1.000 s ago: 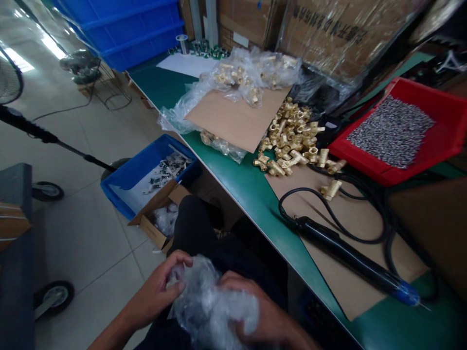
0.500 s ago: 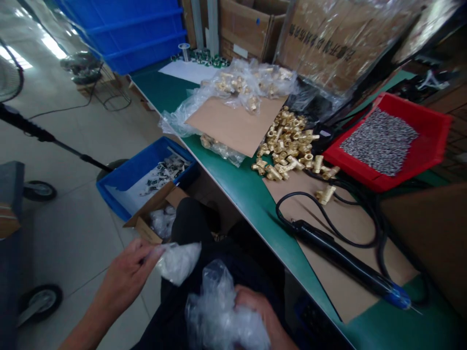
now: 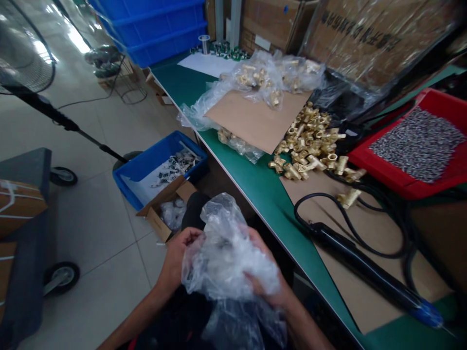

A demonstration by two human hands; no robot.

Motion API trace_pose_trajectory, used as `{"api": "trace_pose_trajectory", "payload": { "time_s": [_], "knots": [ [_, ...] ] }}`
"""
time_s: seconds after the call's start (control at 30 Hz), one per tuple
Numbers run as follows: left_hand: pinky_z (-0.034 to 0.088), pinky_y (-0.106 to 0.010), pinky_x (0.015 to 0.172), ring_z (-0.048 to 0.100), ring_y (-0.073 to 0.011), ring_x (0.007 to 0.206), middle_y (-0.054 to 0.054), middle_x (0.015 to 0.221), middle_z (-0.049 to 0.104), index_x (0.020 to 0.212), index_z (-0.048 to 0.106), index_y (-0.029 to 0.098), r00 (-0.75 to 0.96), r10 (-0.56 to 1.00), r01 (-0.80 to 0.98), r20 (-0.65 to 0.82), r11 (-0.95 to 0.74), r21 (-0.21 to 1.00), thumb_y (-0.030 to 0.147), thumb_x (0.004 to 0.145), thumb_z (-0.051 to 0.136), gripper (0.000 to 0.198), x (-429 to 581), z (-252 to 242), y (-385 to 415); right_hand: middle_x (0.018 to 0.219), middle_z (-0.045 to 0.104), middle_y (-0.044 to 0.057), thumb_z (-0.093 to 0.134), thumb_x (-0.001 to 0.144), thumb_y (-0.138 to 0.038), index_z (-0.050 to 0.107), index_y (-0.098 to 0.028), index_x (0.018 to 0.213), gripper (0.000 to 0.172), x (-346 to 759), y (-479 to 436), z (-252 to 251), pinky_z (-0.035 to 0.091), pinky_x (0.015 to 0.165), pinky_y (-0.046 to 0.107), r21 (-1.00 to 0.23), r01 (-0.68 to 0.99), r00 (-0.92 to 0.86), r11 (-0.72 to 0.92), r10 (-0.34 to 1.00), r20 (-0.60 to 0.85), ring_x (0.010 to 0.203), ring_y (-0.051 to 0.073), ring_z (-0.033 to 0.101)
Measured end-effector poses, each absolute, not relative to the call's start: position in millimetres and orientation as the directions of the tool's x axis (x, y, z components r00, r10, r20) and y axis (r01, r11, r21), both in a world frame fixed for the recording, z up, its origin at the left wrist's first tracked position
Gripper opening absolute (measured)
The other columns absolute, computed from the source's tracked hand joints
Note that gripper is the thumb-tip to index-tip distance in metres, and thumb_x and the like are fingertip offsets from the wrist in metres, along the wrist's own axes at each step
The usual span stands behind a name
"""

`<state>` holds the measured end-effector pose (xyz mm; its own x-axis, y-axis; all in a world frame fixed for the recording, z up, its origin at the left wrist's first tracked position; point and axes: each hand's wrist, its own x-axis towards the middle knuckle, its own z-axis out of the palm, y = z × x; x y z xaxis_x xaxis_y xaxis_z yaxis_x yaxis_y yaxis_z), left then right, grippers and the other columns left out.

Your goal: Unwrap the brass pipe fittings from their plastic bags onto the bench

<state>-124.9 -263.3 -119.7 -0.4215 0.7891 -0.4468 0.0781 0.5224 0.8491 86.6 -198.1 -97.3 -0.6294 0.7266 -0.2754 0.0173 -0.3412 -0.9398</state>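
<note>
Above my lap is a crumpled clear plastic bag, with whitish contents that I cannot make out. My left hand pinches its left side, thumb and fingers bent inward. On the other side my right hand wraps round the plastic, its fingers partly covered by the folds. A loose part of the bag hangs down toward my lap. Whether the small white packet is inside the bag or behind it cannot be seen.
On the green workbench lie brass fittings, a cardboard sheet, a black electric screwdriver with its cable, and a red bin of small metal pieces. A blue crate and an open carton stand on the floor.
My left hand has moved right, bringing the small white packet to the larger bag. My right hand has risen with that bag, and both hands now hold it. The camera view has shifted left.
</note>
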Motion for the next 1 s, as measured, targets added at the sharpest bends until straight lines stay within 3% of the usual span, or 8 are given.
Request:
{"api": "trace_pose_trajectory", "payload": {
  "time_s": [0.17, 0.3, 0.4, 0.47, 0.6, 0.77, 0.93, 1.0],
  "knots": [
    [0.049, -0.027, 0.065, 0.064, -0.0206, 0.071, -0.006, 0.086, 0.073, 0.087, 0.069, 0.014, -0.436, 0.754, -0.088, -0.491, 0.507, 0.857, 0.039, 0.076, 0.064, 0.028, -106, -122, -260, 0.103, 0.067, 0.002, 0.068, 0.058, -0.007, 0.06, -0.021, 0.12, 0.065, 72, -211, -123, 0.048, 0.077, 0.025, -0.936, 0.153, -0.692, -0.317, 0.642, -0.33, 0.087, 0.018, 0.062],
    [0.049, -0.027, 0.079, 0.065, -0.0207, 0.085, -0.004, 0.099, 0.072, 0.101, 0.069, 0.017, -0.41, 0.786, -0.168, -0.463, 0.434, 0.885, 0.03, 0.078, 0.063, 0.027, -99, -138, -264, 0.09, 0.067, -0.001, 0.06, 0.061, -0.007, 0.063, -0.02, 0.114, 0.055, 71, -212, -135, 0.046, 0.067, 0.023, -0.905, 0.17, -0.661, -0.39, 0.636, -0.398, 0.072, 0.014, 0.059],
    [0.05, -0.027, 0.075, 0.065, -0.0209, 0.084, -0.004, 0.099, 0.072, 0.106, 0.067, 0.017, -0.369, 0.812, -0.162, -0.453, 0.423, 0.891, 0.029, 0.079, 0.064, 0.03, -100, -147, -264, 0.091, 0.068, -0.001, 0.059, 0.062, -0.006, 0.059, -0.022, 0.124, 0.064, 71, -212, -131, 0.048, 0.068, 0.024, -0.907, 0.193, -0.649, -0.374, 0.645, -0.404, 0.072, 0.014, 0.06],
    [0.049, -0.027, 0.074, 0.064, -0.0207, 0.083, -0.004, 0.094, 0.071, 0.103, 0.068, 0.017, -0.349, 0.848, -0.052, -0.399, 0.407, 0.912, 0.03, 0.079, 0.065, 0.028, -102, -148, -262, 0.097, 0.067, 0.001, 0.061, 0.063, -0.007, 0.059, -0.023, 0.125, 0.064, 70, -214, -127, 0.049, 0.072, 0.025, -0.933, 0.211, -0.582, -0.293, 0.729, -0.36, 0.078, 0.016, 0.062],
    [0.045, -0.025, 0.076, 0.062, -0.0189, 0.084, -0.002, 0.086, 0.068, 0.085, 0.069, 0.017, -0.288, 0.912, 0.177, -0.293, 0.351, 0.919, 0.033, 0.082, 0.062, 0.017, -104, -145, -258, 0.114, 0.058, 0.007, 0.065, 0.069, -0.014, 0.066, -0.021, 0.108, 0.04, 70, -220, -126, 0.049, 0.083, 0.027, -0.967, 0.221, -0.472, -0.126, 0.854, -0.219, 0.098, 0.02, 0.061],
    [0.043, -0.024, 0.073, 0.06, -0.016, 0.076, -0.001, 0.079, 0.067, 0.079, 0.066, 0.017, -0.261, 0.903, 0.238, -0.342, 0.404, 0.883, 0.028, 0.081, 0.061, 0.011, -105, -151, -258, 0.142, 0.041, 0.011, 0.069, 0.069, -0.02, 0.061, -0.02, 0.111, 0.043, 74, -220, -142, 0.043, 0.101, 0.034, -0.965, 0.198, -0.316, -0.171, 0.921, -0.228, 0.124, 0.027, 0.049],
    [0.044, -0.023, 0.065, 0.06, -0.0161, 0.071, -0.001, 0.077, 0.067, 0.083, 0.066, 0.016, -0.198, 0.849, 0.095, -0.489, 0.513, 0.853, 0.031, 0.079, 0.061, 0.016, -105, -156, -261, 0.098, 0.065, 0.005, 0.071, 0.07, -0.029, 0.058, -0.02, 0.114, 0.047, 79, -210, -154, 0.05, 0.072, 0.028, -0.879, 0.069, -0.52, -0.472, 0.735, -0.435, 0.081, 0.019, 0.062],
    [0.045, -0.024, 0.062, 0.06, -0.0171, 0.069, -0.003, 0.077, 0.068, 0.086, 0.067, 0.015, -0.171, 0.809, -0.049, -0.563, 0.564, 0.824, 0.036, 0.079, 0.061, 0.023, -102, -155, -261, 0.094, 0.064, 0.003, 0.071, 0.068, -0.024, 0.063, -0.019, 0.105, 0.038, 78, -206, -153, 0.048, 0.069, 0.025, -0.895, 0.086, -0.59, -0.438, 0.702, -0.4, 0.077, 0.016, 0.06]
  ]
}}
